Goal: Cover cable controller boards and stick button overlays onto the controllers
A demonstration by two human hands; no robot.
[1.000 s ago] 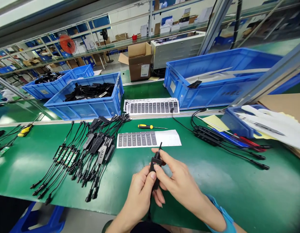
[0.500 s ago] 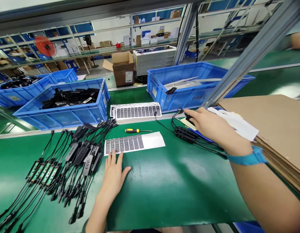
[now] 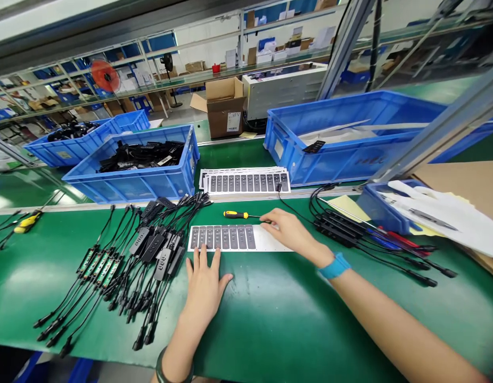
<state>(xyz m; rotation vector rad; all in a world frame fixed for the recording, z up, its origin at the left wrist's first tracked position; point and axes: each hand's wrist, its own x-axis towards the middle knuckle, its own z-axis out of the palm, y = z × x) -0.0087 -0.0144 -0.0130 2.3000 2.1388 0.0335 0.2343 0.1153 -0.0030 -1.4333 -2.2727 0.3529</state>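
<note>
White sheet of dark-grey labels (image 3: 226, 238)

Dark grey rectangles run in an even row across a white label sheet (image 3: 226, 238) at the centre, laid on a glossy green bench mat (image 3: 278, 324). At 12 o'clock sits a brown cardboard box (image 3: 224, 111), with bright blue plastic crates (image 3: 130, 186) at 11 and 2 o'clock. Black cable harnesses (image 3: 150, 250) with green circuit strips fan out at 9 o'clock, a yellow-and-black screwdriver (image 3: 235, 214) lies just above the sheet, a red fan (image 3: 106, 76) shows at 10 o'clock, and a turquoise wristband (image 3: 333, 266) circles the right wrist (image 3: 316, 252) at 4 o'clock.
</note>
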